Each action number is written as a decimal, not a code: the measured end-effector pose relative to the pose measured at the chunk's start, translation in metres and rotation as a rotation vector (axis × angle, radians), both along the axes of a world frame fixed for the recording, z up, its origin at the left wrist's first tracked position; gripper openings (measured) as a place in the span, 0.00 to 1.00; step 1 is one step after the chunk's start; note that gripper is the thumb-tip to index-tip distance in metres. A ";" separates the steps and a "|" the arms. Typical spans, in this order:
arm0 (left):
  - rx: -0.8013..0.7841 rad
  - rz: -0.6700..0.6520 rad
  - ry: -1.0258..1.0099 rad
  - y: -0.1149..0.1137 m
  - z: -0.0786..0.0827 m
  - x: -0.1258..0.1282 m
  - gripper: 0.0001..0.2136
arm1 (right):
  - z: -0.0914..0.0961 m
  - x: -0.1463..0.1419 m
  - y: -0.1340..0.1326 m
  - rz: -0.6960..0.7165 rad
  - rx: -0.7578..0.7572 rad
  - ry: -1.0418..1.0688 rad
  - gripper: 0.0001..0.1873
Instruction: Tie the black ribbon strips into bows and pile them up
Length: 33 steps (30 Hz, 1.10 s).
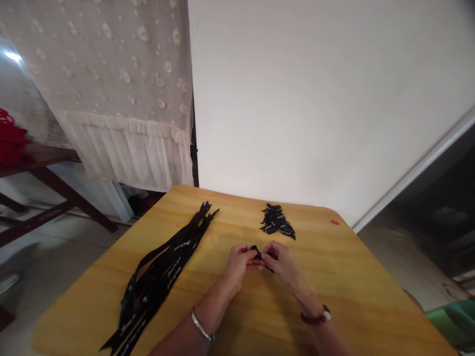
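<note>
Over the middle of the wooden table, my left hand [243, 262] and my right hand [279, 259] are close together, both closed on one small black ribbon [256, 251]. It is looped between the fingertips, and a short tail sticks out below my right fingers. The fingers cover much of the ribbon, so the exact shape of the loop is hidden. To the left lies a bundle of long black ribbons [163, 269] with white lettering. Beyond my hands sits a small pile of black ribbon bows [275, 220], also printed in white.
The light wooden table [222, 316] stands against a white wall panel [315, 99]. A small red piece [335, 222] lies near its far right corner. At the left hang a lace curtain [126, 89] and, past it, a dark wooden bench [52, 160] with a red item [11, 141] on it.
</note>
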<state>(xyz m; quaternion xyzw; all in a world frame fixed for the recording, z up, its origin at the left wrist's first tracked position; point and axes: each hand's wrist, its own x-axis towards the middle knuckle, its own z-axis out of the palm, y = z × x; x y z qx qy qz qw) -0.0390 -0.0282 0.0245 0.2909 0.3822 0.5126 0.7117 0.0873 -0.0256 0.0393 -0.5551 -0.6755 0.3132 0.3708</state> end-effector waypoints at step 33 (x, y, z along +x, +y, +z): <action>-0.002 -0.062 0.079 -0.002 0.004 -0.006 0.17 | 0.008 0.005 -0.001 0.003 -0.174 0.343 0.09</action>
